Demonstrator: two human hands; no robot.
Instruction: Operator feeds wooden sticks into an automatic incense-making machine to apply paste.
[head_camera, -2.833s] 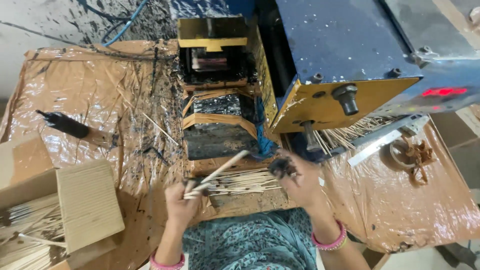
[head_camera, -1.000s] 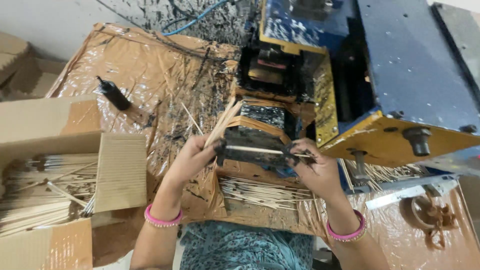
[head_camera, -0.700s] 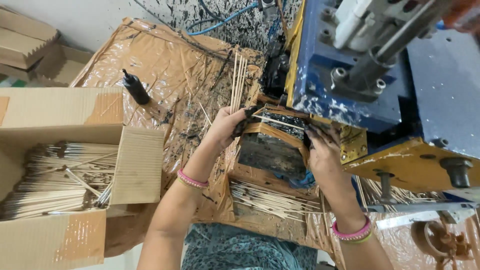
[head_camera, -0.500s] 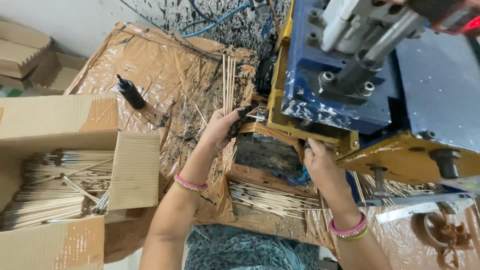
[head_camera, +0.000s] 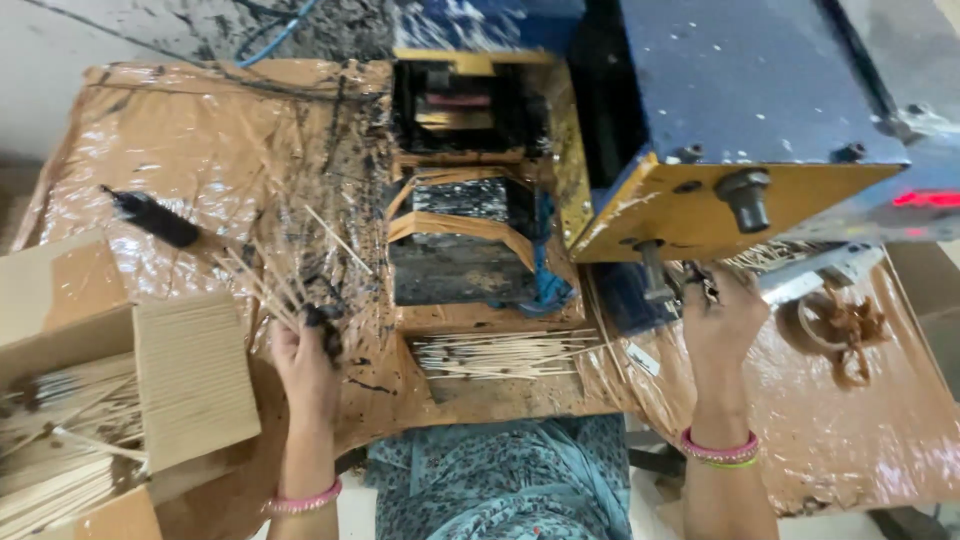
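— Sticks (head_camera: 262, 282) fanning from left hand (head_camera: 305, 352), fingers pinching them, beside cardboard box (head_camera: 150, 380). Sorting, probably.
— Right hand (head_camera: 722, 318) fingering machine (head_camera: 720, 150) knob (head_camera: 655, 285), curled; grip unclear. Next, likely aligning before feeding.

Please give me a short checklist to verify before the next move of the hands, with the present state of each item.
1. Left hand has a grip on thin sticks: ok.
2. Right hand is at the machine, near the metal knob: ok.
3. What the right hand holds: cannot tell.
4. Sticks lie in the tray: ok.
5. Open box of sticks beside left hand: ok.
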